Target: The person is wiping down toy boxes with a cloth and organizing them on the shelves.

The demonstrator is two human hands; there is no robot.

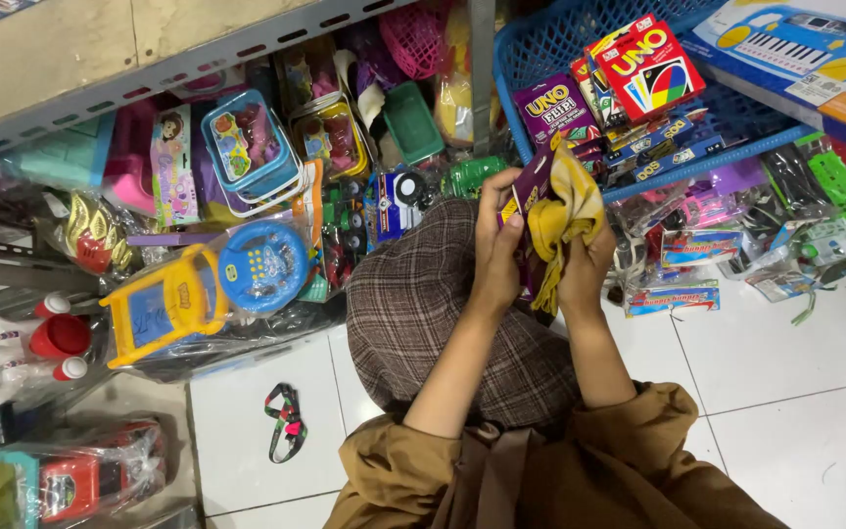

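Observation:
My left hand (496, 250) grips a small purple card-game box (526, 186) and holds it upright in front of me. My right hand (585, 269) holds a crumpled yellow cloth (565, 211) pressed against the box's right side. Both hands hover above a brown plaid fabric (413, 304) and just below a blue plastic basket (540, 49). The basket holds several red, purple and blue card-game boxes (648, 73). My brown sleeves (638, 431) fill the bottom of the view.
Packaged toys crowd the floor under a grey metal shelf (149, 78): a yellow toy (164, 304), a blue round toy (266, 264), red and white bowling pins (46, 338), a toy keyboard box (805, 44). A small strap (286, 421) lies on the white tiles.

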